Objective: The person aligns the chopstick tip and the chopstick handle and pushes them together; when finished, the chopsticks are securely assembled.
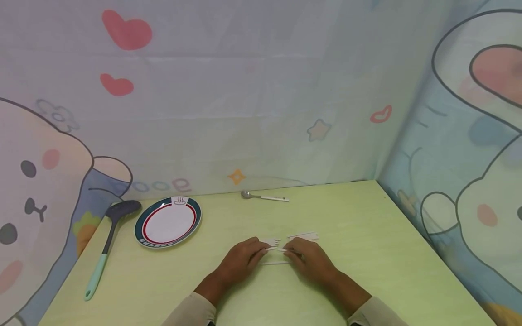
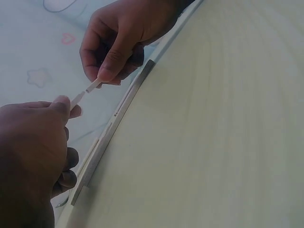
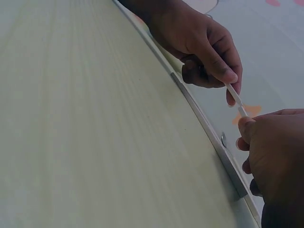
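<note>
Plate (image 1: 169,224) taken as landmark: teal outer band, red ring, set on a pale yellow-green surface (image 1: 387,253). Both hands work to the right of the plate, nearer the person. Left hand (image 1: 242,260): fingers curled, thumb and fingertips pinching a slim white piece (image 2: 78,99). Right hand (image 1: 311,260): same pinch, on a second white piece (image 2: 93,85). The held pieces point end to end between the hands; whether the tips touch, cannot tell.

Also right of the plate, about level with its near rim: a pronged white part (image 1: 269,242) just beyond the left hand, and a flat white part (image 1: 306,236) partly hidden by the right. A thin pale strip (image 1: 275,263) lies nearer the person than these.

Left of the plate: dark-headed utensil (image 1: 110,237), mint handle toward the person. Right of the plate, level with its far rim: small metal spoon (image 1: 265,197), white handle.
</note>
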Demonstrator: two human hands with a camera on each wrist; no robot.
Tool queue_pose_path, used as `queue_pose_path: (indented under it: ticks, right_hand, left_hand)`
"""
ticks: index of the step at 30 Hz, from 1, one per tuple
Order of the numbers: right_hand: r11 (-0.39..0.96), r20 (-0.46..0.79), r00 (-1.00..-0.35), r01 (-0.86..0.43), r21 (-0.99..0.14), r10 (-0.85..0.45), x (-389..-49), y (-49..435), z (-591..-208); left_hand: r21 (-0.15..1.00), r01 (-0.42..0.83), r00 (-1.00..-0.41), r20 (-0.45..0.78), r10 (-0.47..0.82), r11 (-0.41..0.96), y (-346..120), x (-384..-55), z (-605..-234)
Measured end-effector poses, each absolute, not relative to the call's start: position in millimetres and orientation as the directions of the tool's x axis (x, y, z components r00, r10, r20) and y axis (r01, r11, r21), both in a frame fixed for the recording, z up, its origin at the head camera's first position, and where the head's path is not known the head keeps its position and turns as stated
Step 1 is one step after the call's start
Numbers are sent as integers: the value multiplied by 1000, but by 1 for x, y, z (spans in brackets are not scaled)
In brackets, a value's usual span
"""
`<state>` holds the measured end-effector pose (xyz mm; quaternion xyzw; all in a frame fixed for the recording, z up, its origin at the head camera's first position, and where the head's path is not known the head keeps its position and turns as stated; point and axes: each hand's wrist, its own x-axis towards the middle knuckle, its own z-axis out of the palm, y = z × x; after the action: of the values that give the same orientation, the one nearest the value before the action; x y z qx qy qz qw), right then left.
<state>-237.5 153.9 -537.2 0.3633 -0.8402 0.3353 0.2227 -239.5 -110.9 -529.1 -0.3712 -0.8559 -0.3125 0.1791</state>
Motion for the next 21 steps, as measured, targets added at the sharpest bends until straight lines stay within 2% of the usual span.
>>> queue_pose_path:
  ticks: [9, 16, 21]
  right_hand:
    - [567, 594, -684, -712, -415, -424, -237, 155, -538]
    - [528, 593, -674, -729, -435, -442, -239, 156, -539]
    - [517, 558, -699, -711, -477, -446, -238, 155, -539]
  left_hand:
    - [399, 747, -661, 529, 532, 532, -111, -240, -530]
    - [403, 752, -656, 527, 540, 521, -111, -241, -530]
    - [412, 754, -655, 528, 540, 512, -112, -240, -530]
